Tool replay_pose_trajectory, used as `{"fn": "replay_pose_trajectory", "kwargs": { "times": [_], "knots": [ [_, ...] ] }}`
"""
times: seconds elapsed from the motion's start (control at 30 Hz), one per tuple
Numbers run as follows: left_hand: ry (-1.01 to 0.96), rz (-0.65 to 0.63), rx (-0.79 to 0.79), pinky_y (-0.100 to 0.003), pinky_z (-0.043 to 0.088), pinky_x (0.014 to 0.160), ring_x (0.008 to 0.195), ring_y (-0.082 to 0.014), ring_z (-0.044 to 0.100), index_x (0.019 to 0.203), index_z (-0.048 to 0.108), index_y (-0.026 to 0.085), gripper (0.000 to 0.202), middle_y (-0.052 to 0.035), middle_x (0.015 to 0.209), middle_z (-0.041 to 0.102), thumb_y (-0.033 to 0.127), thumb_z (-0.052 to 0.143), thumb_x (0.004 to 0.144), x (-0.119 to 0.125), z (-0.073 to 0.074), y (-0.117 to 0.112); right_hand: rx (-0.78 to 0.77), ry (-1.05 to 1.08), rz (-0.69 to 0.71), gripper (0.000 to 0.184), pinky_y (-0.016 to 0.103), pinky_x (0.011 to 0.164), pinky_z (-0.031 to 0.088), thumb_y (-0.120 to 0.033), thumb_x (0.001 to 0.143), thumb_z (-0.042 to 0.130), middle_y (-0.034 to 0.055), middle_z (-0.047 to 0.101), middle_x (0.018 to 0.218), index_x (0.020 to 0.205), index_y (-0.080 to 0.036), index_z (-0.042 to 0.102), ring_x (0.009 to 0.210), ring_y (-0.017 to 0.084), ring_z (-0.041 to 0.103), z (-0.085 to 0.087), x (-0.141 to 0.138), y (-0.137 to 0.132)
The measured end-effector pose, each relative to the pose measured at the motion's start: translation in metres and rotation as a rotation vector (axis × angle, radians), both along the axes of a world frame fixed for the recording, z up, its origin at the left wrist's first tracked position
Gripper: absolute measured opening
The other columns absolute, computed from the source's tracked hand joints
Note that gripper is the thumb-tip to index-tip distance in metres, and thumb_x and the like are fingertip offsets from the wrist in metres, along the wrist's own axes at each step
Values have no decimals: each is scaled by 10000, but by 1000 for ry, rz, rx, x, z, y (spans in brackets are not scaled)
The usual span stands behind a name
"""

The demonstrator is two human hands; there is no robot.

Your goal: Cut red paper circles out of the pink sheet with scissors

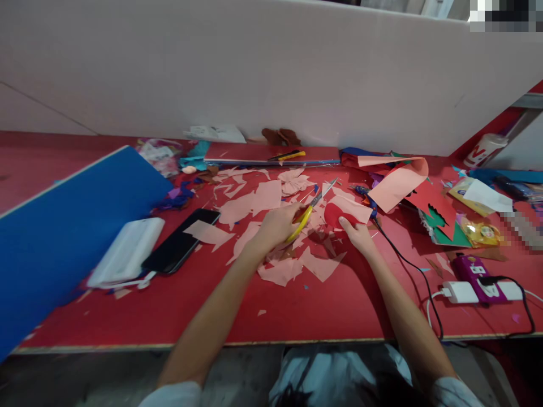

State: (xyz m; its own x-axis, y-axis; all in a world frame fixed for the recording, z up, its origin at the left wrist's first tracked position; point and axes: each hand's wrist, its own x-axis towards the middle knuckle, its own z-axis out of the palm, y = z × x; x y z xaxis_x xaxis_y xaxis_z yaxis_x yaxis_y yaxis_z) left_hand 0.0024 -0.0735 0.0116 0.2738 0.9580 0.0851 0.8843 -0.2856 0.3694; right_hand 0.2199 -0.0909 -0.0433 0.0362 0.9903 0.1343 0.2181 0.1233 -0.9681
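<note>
My left hand (278,227) is closed around the yellow handles of a pair of scissors (302,221). The blades point up and away to the right, a little parted. In my right hand (358,233) is a rounded red paper piece (334,214) together with a pale pink sheet (355,208), the thumb pressing on top. The blade tips lie just beyond the red piece's left side. Under and around both hands spread many pink paper scraps (280,272) on the red table (322,316).
A black phone (180,243), a white tissue pack (127,251) and a blue board (85,220) lie left. A yellow cutter (292,155) rests at the back. To the right are a curled pink sheet (396,189), a black cable (399,254) and a purple power strip (477,277).
</note>
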Motion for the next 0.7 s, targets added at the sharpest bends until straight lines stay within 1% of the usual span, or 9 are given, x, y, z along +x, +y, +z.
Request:
{"fn": "replay_pose_trajectory", "kwargs": {
  "times": [0.17,0.27,0.33,0.4,0.5,0.57,0.6,0.67,0.7],
  "knots": [
    [154,152,-104,-312,402,631,855,-289,634,1022,583,193,426,-132,976,687,541,463,808,1,-10,7,-99,-25,35,381,369,868,490,-551,768,534,44,697,806,784,-193,662,904,235,636,8,-1,-4],
    [152,124,-102,-312,411,644,874,-286,624,950,601,200,424,-119,971,681,568,456,798,-2,-15,9,-197,-74,22,408,362,787,506,-569,759,531,32,653,657,653,-184,620,762,225,637,10,-2,-5],
    [87,92,-69,-310,423,686,914,-269,615,946,608,208,391,-101,1027,672,541,470,796,-2,-17,9,-220,-79,22,417,357,759,508,-573,758,537,27,635,610,622,-185,607,731,221,631,9,-4,-6],
    [-69,48,-35,-305,434,731,939,-242,607,973,612,207,365,-81,1064,666,495,448,819,1,-18,8,-189,-46,44,387,354,789,502,-554,767,543,29,667,675,691,-187,640,783,221,636,7,-6,-6],
    [-448,-28,-71,-279,456,726,878,-196,617,978,620,184,377,-63,989,682,454,388,851,13,-22,4,-157,-18,83,343,351,799,497,-526,772,564,23,685,737,791,-200,671,821,217,634,4,-8,-6],
    [-677,-23,-148,-251,457,642,750,-167,615,959,618,175,347,-40,854,682,446,476,798,22,-24,0,-174,-35,109,338,344,742,504,-526,770,573,12,650,654,749,-202,668,767,216,624,2,-8,-6],
    [-763,-9,-215,-236,435,567,637,-146,588,935,612,175,328,-13,730,656,442,519,769,25,-24,-3,-182,-45,119,342,339,711,503,-528,769,576,7,621,606,714,-201,661,736,214,614,2,-9,-6],
    [-880,12,-363,-215,334,433,429,-102,455,820,585,185,274,46,510,529,447,562,742,29,-22,-8,-202,-61,130,356,326,660,492,-530,767,579,-1,564,539,655,-198,640,675,203,586,2,-9,-7],
    [-913,12,-419,-209,285,401,378,-85,389,757,559,189,256,61,461,479,445,572,743,30,-21,-11,-214,-67,129,367,318,631,480,-535,765,579,-7,535,514,628,-198,624,637,192,565,2,-9,-8]
  ]
}}
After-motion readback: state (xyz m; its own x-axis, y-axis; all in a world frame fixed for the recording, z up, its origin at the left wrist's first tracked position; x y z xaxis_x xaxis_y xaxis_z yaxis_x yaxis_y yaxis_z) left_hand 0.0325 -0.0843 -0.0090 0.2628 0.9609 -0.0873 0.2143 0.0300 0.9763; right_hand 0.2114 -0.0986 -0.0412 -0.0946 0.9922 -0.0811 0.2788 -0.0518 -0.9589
